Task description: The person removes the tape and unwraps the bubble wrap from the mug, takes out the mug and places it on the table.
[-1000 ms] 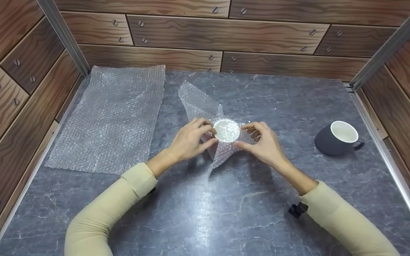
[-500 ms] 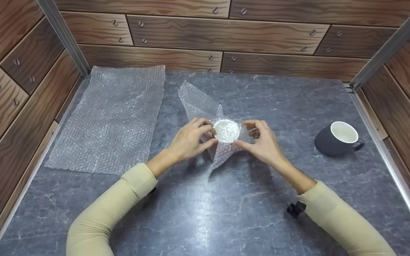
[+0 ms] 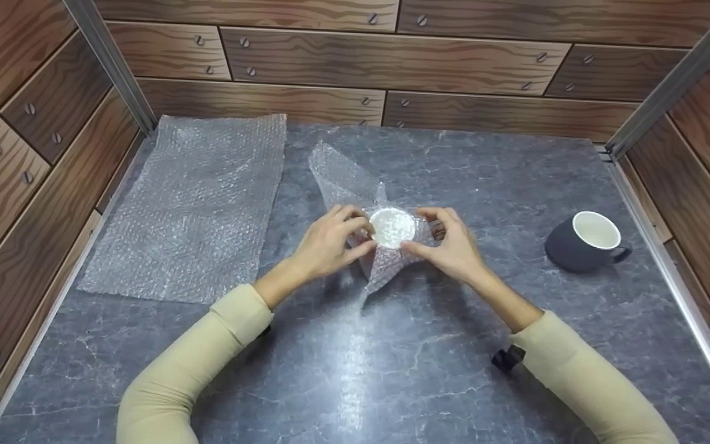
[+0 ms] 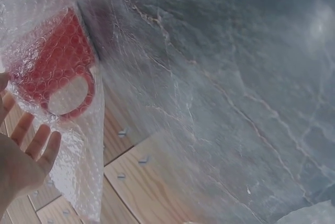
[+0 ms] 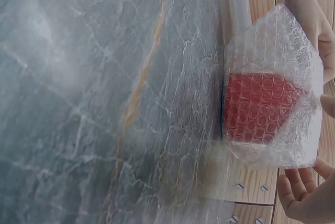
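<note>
A red mug (image 4: 57,56) stands at the middle of the table inside bubble wrap (image 3: 386,268). From the head its white mouth (image 3: 393,228) shows under the clear film, and loose wrap points stick out behind and in front. The left wrist view shows the handle (image 4: 89,101) through the bubbles. My left hand (image 3: 330,243) holds the wrapped rim from the left with thumb and fingers. On the opposite side my right hand (image 3: 453,246) grips the wrap, thumb at the front of the rim, index finger farther back, the other fingers bent.
A flat sheet of bubble wrap (image 3: 188,203) covers the table's left side. To the right stands a dark grey mug (image 3: 577,246), white inside, its handle facing right. Wood-patterned walls (image 3: 392,58) with metal posts (image 3: 111,61) enclose the grey marbled table (image 3: 416,370).
My right hand has shifted slightly, its thumb moving left along the rim and its wrist coming inward. The left hand and wrapped mug have stayed in place.
</note>
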Available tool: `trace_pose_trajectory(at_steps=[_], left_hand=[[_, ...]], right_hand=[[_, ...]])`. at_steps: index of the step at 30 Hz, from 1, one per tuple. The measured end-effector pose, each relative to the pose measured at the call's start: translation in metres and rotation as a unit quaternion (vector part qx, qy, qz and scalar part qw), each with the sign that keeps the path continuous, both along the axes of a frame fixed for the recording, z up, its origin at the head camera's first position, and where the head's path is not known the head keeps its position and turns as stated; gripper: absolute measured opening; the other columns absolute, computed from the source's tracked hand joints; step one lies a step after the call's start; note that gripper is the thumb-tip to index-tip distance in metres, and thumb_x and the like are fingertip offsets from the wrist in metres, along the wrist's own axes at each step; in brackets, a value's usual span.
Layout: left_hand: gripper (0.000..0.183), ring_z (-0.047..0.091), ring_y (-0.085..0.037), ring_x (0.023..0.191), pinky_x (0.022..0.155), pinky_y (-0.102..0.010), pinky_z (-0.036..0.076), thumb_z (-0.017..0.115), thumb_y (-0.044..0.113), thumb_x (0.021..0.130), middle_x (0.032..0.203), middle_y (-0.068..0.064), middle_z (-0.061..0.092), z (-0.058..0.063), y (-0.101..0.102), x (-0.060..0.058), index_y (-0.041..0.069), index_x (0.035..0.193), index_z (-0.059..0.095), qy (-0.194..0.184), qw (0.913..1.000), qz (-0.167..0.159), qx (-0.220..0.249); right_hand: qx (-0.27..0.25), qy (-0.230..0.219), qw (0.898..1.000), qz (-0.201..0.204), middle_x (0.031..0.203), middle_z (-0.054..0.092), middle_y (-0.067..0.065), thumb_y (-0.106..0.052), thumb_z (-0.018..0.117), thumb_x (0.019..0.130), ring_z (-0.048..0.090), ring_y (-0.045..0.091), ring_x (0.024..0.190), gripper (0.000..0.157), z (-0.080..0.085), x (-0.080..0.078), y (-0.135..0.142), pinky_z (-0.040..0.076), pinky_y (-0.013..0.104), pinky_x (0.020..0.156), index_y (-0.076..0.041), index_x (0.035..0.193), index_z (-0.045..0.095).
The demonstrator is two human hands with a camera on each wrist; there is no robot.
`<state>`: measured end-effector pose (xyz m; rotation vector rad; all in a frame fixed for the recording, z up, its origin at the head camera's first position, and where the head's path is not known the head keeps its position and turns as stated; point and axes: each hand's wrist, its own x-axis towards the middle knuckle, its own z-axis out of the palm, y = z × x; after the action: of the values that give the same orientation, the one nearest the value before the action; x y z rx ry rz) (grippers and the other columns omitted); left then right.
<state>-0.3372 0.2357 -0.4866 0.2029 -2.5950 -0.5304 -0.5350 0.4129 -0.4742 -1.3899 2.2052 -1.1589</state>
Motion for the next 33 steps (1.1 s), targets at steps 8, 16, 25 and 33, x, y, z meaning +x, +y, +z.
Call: trace_pose_trajectory(at_steps=[8,16,25,33], left_hand=[[0.023,0.063,-0.023,0.107,0.092,-0.037,0.059,0.073,0.036,0.099,0.118,-0.004,0.07,0.0,0.0,-0.001,0.016,0.109,0.075,0.0,1.0,0.0,-0.008],[0.027,0.063,-0.024,0.108,0.093,-0.038,0.059,0.073,0.039,0.099,0.119,-0.005,0.07,0.0,0.0,-0.001,0.014,0.109,0.075,0.004,0.9999,-0.002,-0.01],[0.024,0.063,-0.024,0.109,0.094,-0.038,0.059,0.074,0.037,0.098,0.12,-0.005,0.07,0.002,0.001,-0.001,0.015,0.108,0.074,0.003,1.0,0.0,-0.009],[0.024,0.064,-0.025,0.111,0.096,-0.039,0.059,0.074,0.037,0.098,0.121,-0.005,0.071,0.002,0.001,-0.001,0.015,0.108,0.075,0.007,0.9998,0.002,-0.016]], right_hand=[[-0.012,0.0,1.0,0.011,0.129,0.063,0.018,-0.026,0.092,0.081,0.062,0.03,0.104,0.069,-0.001,-0.001,0.001,0.052,0.038,0.093,-0.006,0.14,0.063],[-0.009,-0.001,1.0,0.023,0.13,0.063,0.018,-0.025,0.092,0.08,0.058,0.029,0.106,0.069,0.003,-0.001,0.008,0.053,0.047,0.095,-0.005,0.139,0.062],[0.0,0.018,0.999,0.027,0.127,0.068,0.018,-0.025,0.089,0.085,0.06,0.028,0.099,0.059,0.006,-0.001,0.016,0.052,0.042,0.09,-0.005,0.136,0.066],[0.0,0.047,0.998,0.039,0.117,0.07,0.017,-0.022,0.087,0.087,0.061,0.027,0.095,0.052,0.008,0.0,0.023,0.051,0.035,0.086,-0.003,0.131,0.068]])
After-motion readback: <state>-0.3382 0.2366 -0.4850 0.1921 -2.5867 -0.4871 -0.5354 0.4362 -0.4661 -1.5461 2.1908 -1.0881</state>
